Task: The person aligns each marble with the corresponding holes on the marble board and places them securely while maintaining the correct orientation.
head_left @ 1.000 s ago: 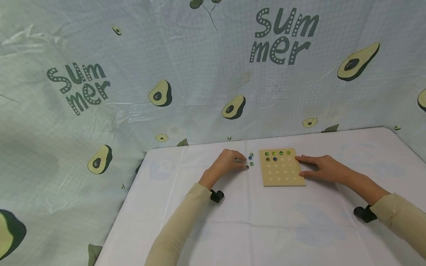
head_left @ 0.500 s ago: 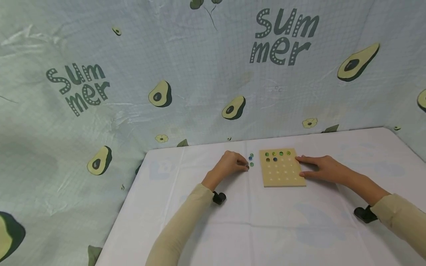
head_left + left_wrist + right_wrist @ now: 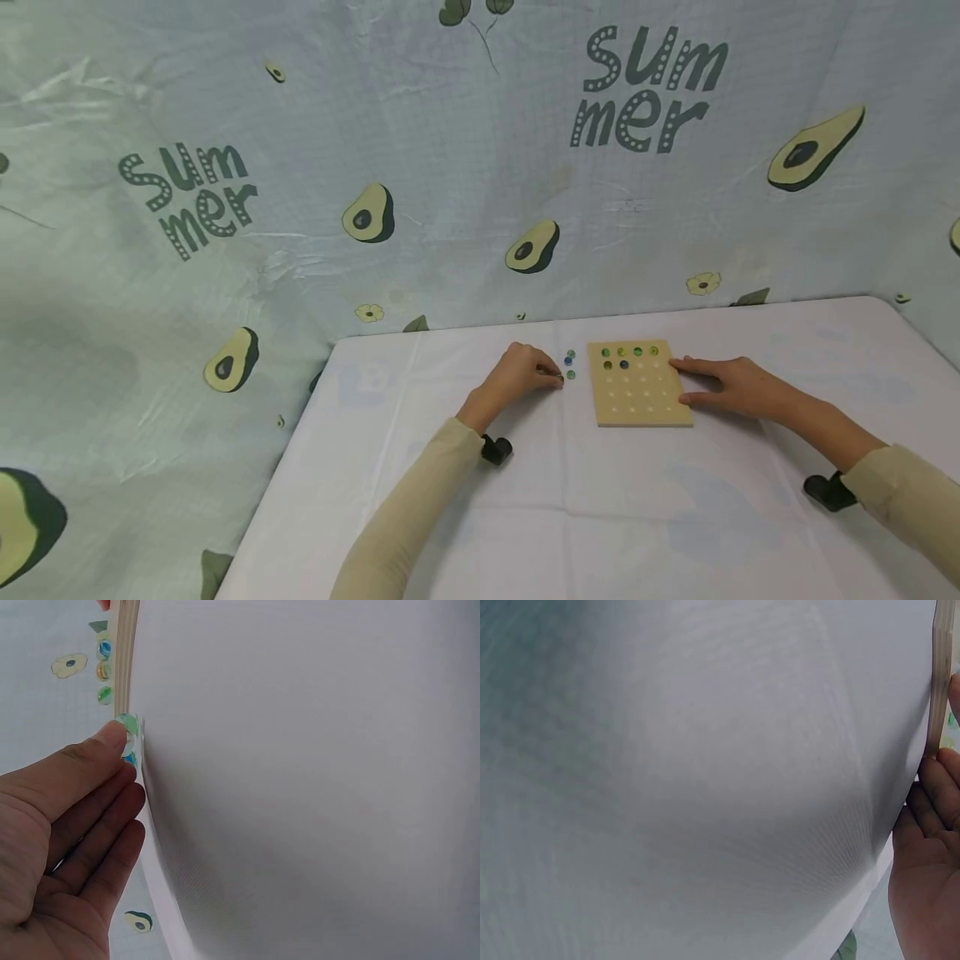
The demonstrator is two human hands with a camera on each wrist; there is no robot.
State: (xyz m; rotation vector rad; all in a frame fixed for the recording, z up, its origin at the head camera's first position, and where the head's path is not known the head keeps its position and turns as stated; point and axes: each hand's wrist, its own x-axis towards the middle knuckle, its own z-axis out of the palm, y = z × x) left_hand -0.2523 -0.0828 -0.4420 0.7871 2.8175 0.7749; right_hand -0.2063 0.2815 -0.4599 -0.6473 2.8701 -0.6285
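In the head view my left hand [image 3: 513,375] is left of a square wooden board [image 3: 637,404]. Its thumb and finger pinch a small dark marble [image 3: 562,380] low over the table, mostly covered by the fingertips. Close beyond the fingertips lie a green marble [image 3: 571,375], a blue marble [image 3: 568,362] and another green marble [image 3: 572,353]. Dimpled in rows, the board bears several marbles [image 3: 622,352] in its two far rows. My right hand [image 3: 738,387] touches the board's right edge with thumb and forefinger spread apart, also seen at the edge in the right wrist view.
A white cloth covers the table [image 3: 570,525]. Behind it and to the left hangs a pale curtain [image 3: 450,167] printed with avocados and lettering. Black wrist cameras [image 3: 497,450] sit on both wrists.
My left thumb and finger have closed on the dark marble, the hand shifting slightly right and nearer. My right hand stays on the board's edge. The head view has tilted slightly.
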